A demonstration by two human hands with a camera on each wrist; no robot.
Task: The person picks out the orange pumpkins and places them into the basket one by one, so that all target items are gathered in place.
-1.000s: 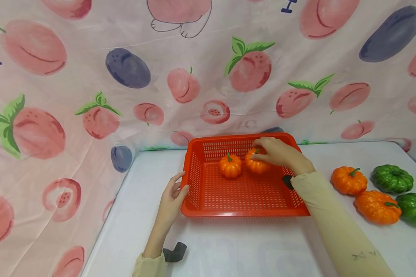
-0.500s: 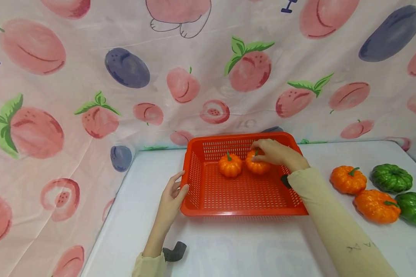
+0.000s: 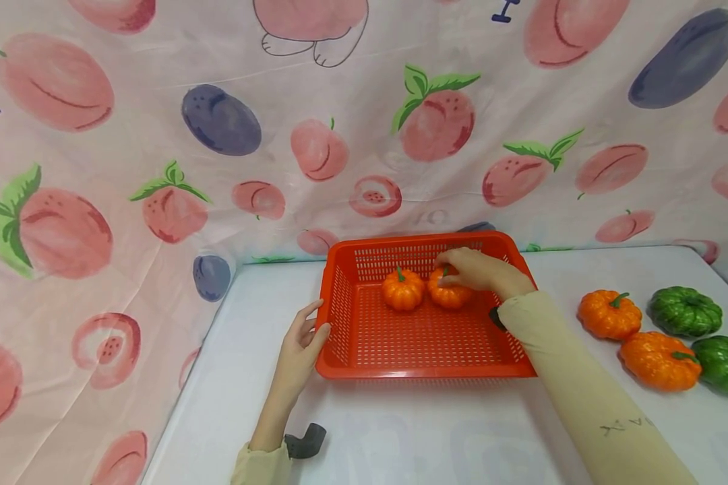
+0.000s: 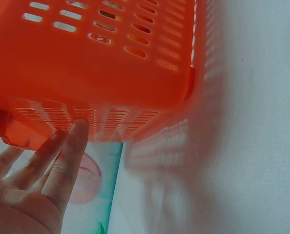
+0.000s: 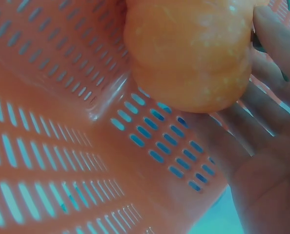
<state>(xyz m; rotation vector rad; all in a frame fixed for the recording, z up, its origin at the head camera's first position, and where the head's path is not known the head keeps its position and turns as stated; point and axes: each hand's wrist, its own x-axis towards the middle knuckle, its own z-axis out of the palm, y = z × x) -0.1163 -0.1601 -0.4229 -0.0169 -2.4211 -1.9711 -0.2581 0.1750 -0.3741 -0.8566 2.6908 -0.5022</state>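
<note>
Right grip leftward, pumpkin inside rim

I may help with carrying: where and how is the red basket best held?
Probably grip the red basket by its rim at the left and right ends, from outside: it looks longest side to side, and the rim stands above the table.

Bright head view, soft shadow beside basket, hazy right wrist view, pumpkin apparently slightly blurred
</note>
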